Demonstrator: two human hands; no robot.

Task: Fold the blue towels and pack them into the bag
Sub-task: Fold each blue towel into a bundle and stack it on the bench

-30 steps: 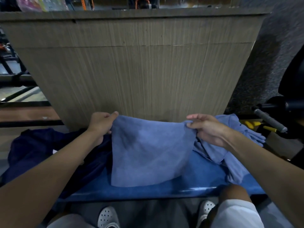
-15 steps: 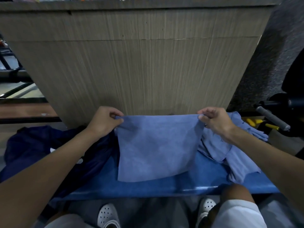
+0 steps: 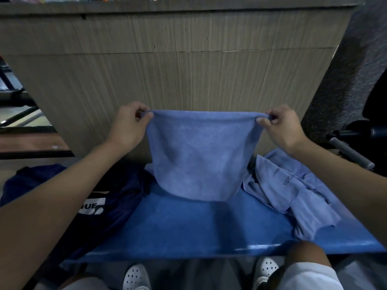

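While its top edge is being stretched level between them, a blue towel [image 3: 199, 160] is being held up by both hands. Its upper left corner is being pinched between the thumb and curled fingers of the left hand [image 3: 127, 126], and its upper right corner is being gripped in the same way by the right hand [image 3: 282, 126]. Both hands are being held at the same height, well apart, with the knuckles turned upward. Below the hands the towel is being hung as one smooth sheet, narrowing downward; its rounded lower edge is being let down to the blue tabletop [image 3: 199, 231], though whether it is touching the surface cannot be told. Below the right hand and just beside the hanging towel, a heap of crumpled pale blue towels [image 3: 293, 191] is being carried by the tabletop, with one end being draped toward the near edge. Below the left hand and forearm, a slumped dark navy bag [image 3: 121, 195] with a white label [image 3: 92, 206] is being supported at the tabletop's left end. Beyond both hands the view is being filled by an upright wood-grain panel [image 3: 188, 70]. Out past the right hand a grey handle [image 3: 349, 152] is being shown at an angle. Nearer than the hands, under the tabletop's front edge, white perforated shoes [image 3: 136, 277] are being worn.
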